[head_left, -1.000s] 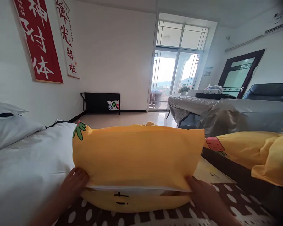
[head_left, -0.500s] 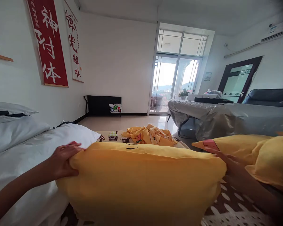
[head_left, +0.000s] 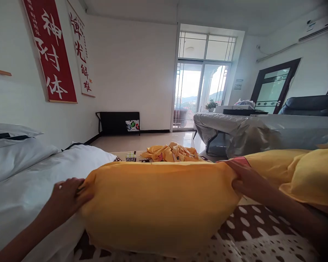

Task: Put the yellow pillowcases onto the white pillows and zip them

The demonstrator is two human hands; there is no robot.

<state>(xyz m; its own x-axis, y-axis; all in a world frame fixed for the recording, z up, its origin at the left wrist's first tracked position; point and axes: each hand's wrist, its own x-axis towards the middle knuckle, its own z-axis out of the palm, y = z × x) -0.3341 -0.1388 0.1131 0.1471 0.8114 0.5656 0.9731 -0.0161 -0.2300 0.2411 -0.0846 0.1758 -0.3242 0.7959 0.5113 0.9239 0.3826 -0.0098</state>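
A plump yellow pillow (head_left: 158, 203) stands on its long side right in front of me, its plain face toward me. My left hand (head_left: 69, 196) grips its left end, the fingers around the upper corner. At the opposite end, my right hand (head_left: 242, 178) is closed on the right upper corner, pressing a dent into the fabric. Behind the pillow lies a crumpled heap of yellow cloth covers (head_left: 172, 152). White pillows (head_left: 43, 171) are piled beside my left arm. More yellow pillows (head_left: 311, 174) lie beyond my right forearm, one with a red patch.
Underneath is a brown and cream patterned blanket (head_left: 251, 233). A plastic-covered table (head_left: 235, 127) holding boxes and a plant stands at the back right. A black folded panel (head_left: 114, 122) leans against the far wall, left of the glass door (head_left: 202, 91).
The pillow has tipped, so the drawn marks on its upper side are out of sight. Its ends are squeezed closer together; my right hand has moved left and my left hand slightly down.
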